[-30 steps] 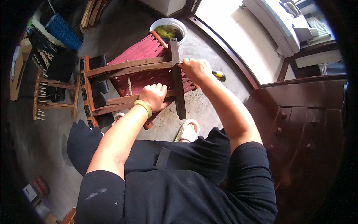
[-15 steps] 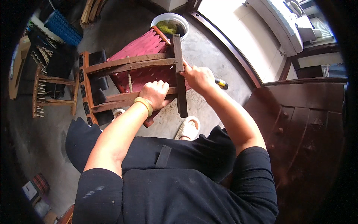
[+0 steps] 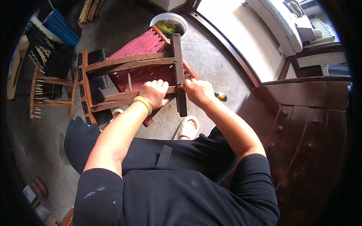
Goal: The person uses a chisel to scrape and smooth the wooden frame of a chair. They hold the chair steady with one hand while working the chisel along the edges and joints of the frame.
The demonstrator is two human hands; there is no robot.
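Observation:
A brown wooden stool frame [image 3: 132,60] lies tilted in front of me, with black strapping wound along its left rail [image 3: 83,88]. My left hand [image 3: 152,94], a yellow bangle on its wrist, is closed around the frame's nearer long bar [image 3: 120,101]. At the right end, my right hand [image 3: 199,91] is closed beside the dark crossbar [image 3: 177,67], fingertips at the joint where the near bar meets it. A tool's black-and-yellow handle end [image 3: 221,96] sticks out behind that hand; its working end is hidden. Pink woven strips [image 3: 145,47] on a reddish frame lie beneath the stool frame.
A white bucket [image 3: 184,22] with something yellow-green inside stands beyond the pink strips. Another small wooden frame [image 3: 54,81] stands at left, near a blue ribbed roll [image 3: 62,26]. Dark wooden panelling [image 3: 301,132] lies close on my right. My slippered foot [image 3: 187,128] is below the crossbar.
My right hand has slid toward me along the crossbar, the tool handle moving with it, to the near bar's joint. My left hand keeps its hold. The whole view has shifted slightly.

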